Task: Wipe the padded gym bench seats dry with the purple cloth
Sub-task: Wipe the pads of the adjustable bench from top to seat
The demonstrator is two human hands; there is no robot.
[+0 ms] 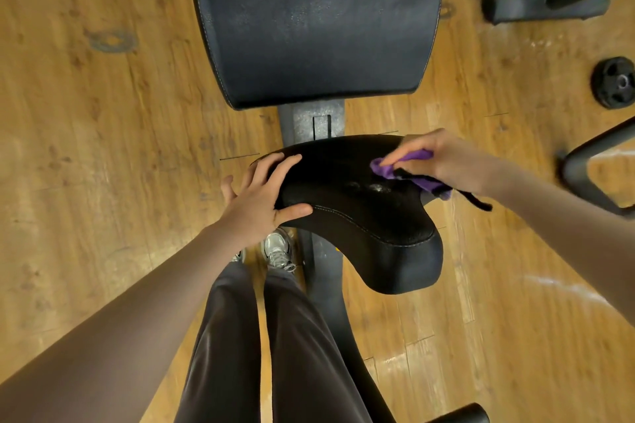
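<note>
A black padded bench seat [357, 216] sits in the middle, with a wet patch [372, 187] shining near its top. Beyond it lies the larger black back pad [316, 21], with faint damp smears on its surface. My right hand [443, 161] grips a bunched purple cloth [412, 170] and holds it against the seat's right side, just above the wet patch. My left hand [264, 196] holds the seat's left edge, fingers spread on top and thumb along the front seam.
The bench frame [319, 124] runs between the pads and down past my legs and shoes [276, 249]. On the wooden floor at right lie a small black weight plate [615, 82] and black metal frame legs [546, 5] [584, 165].
</note>
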